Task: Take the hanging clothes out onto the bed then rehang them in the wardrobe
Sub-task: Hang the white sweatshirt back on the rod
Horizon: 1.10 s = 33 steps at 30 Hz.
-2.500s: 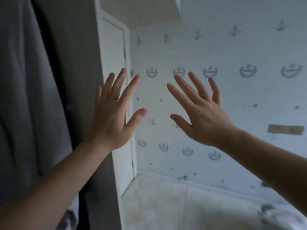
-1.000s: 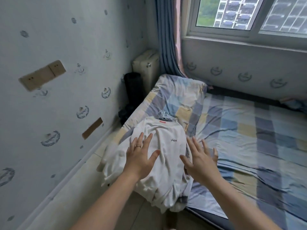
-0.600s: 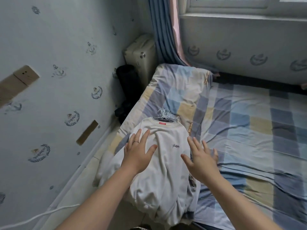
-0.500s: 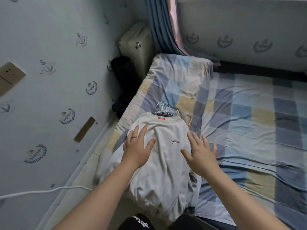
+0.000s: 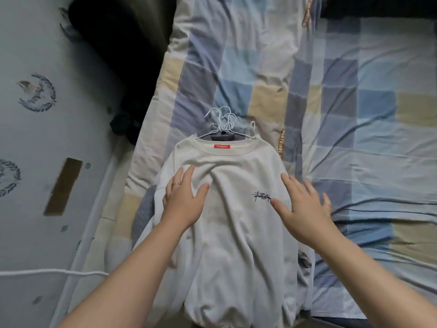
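You look to be at the turnaround of the job: the clothes pile (image 5: pixel 227 233), a white sweatshirt on top, lies on the bed (image 5: pixel 354 114) at its near edge, with a cluster of white wire hangers (image 5: pixel 224 125) poking out past the collar. Your left hand (image 5: pixel 184 204) rests flat on the chest with fingers (image 5: pixel 189 174) spread; your right hand (image 5: pixel 305 209) is open too (gripping nothing). Next, I'd judge, gather the hooks in one fist and support the cloth, since the pile overhangs the edge
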### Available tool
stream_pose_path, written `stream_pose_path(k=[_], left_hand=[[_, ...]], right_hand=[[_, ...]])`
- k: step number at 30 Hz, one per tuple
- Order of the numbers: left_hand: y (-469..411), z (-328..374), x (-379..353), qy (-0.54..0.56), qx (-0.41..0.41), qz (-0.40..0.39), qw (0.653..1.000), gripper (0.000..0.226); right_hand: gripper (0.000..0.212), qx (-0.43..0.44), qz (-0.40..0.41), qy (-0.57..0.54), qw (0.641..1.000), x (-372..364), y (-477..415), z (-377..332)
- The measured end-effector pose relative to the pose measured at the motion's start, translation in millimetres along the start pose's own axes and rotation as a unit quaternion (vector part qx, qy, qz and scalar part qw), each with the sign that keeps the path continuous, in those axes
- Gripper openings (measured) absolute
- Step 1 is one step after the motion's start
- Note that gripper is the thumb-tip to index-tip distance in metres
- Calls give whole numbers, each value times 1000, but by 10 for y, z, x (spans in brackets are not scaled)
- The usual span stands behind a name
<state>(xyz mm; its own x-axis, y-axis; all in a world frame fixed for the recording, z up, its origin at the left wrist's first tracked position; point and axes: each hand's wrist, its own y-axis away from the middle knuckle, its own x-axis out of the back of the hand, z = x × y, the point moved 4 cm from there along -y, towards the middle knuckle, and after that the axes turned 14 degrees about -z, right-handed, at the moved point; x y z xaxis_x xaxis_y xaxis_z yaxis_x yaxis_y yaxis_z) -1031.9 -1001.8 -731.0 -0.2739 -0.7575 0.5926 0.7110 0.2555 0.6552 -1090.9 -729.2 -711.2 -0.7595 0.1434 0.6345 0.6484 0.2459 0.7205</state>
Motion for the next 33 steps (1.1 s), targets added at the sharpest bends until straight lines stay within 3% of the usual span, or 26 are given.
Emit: stream_pose_path(k=[5,9,16,21,25,27,30,33], left_hand=[[-1270,-486,-26,-45,11,-16,999,64],[-2032,-642,28,-101,-13,23,995,61],[-2535,-656,169,-158,-16,82,984,56],[-2474,-612,248,-127,-51,86,987,42],[-2227,-516,398,-85,-108,90,986,23],[-2052,-449,510,-67,-161,75,982,10],[-1752,-338,728,-33,-206,36,977,16],[-1455,-171,996,11,-201,6,980,16]], right_hand=[[66,-4,1,-3,1000,-292,-1059,12],[66,-14,30,21,999,-376,-1878,52],[71,-51,44,25,997,-404,-2720,210],[72,-57,35,-5,998,-380,-2741,234],[72,-42,43,-97,993,-182,-2519,198],[61,-34,34,-93,995,-29,-2328,182],[25,-16,23,-64,998,228,-1933,120],[17,9,45,-55,997,477,-1388,10]])
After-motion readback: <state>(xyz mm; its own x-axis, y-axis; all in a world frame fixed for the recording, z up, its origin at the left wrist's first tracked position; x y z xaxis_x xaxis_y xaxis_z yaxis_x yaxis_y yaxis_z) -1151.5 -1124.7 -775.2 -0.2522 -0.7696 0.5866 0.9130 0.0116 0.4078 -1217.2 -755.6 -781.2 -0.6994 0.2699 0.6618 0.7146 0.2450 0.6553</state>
